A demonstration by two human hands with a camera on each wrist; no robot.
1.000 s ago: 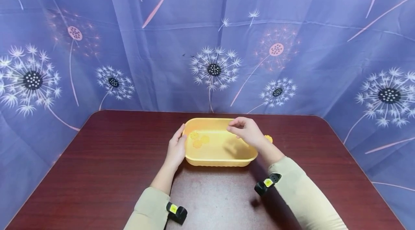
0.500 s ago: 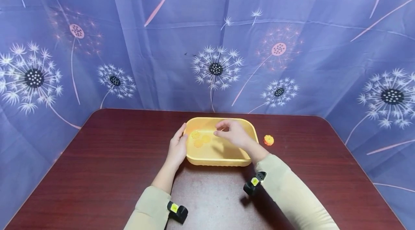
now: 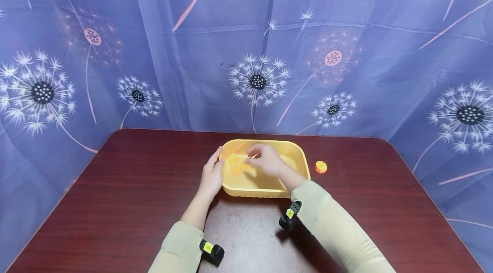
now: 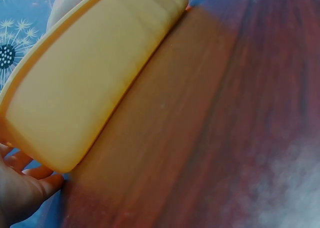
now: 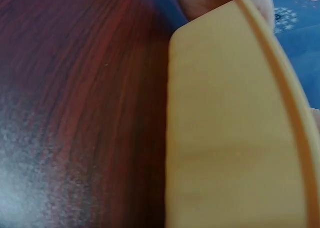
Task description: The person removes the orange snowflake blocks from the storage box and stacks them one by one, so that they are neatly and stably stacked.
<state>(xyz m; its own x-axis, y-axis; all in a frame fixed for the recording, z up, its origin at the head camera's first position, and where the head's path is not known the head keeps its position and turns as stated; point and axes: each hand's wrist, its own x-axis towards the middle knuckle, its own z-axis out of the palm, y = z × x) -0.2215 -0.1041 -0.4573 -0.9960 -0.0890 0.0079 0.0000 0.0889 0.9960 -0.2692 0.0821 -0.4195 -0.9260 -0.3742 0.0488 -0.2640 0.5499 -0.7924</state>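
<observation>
A yellow rectangular tub point(image 3: 246, 193) with rounded corners stands on the table. My left hand point(image 3: 211, 176) holds its left end, the thumb up by the rim and the fingers along the outer wall. In the left wrist view the fingers point(image 4: 37, 173) rest at the tub's lower corner. Over the inside of the tub, my right hand point(image 3: 265, 161) hovers with thumb and fingers apart, its fingertips close to several yellow round, scalloped pieces point(image 3: 233, 160) on the tub floor. The fingertips overlap one of these pieces in the head view.
Right of the tub lies a small stack of orange and yellow scalloped discs point(image 3: 321, 167). The dark red wooden table point(image 3: 146, 196) ends at a blue curtain point(image 3: 200, 50) with dandelion prints. Black wrist cameras point(image 3: 289, 217) hang from both sleeves.
My right hand has moved left across the tub to the round pieces, and its arm has uncovered the disc stack at the right. My left hand stays at the tub's end.
</observation>
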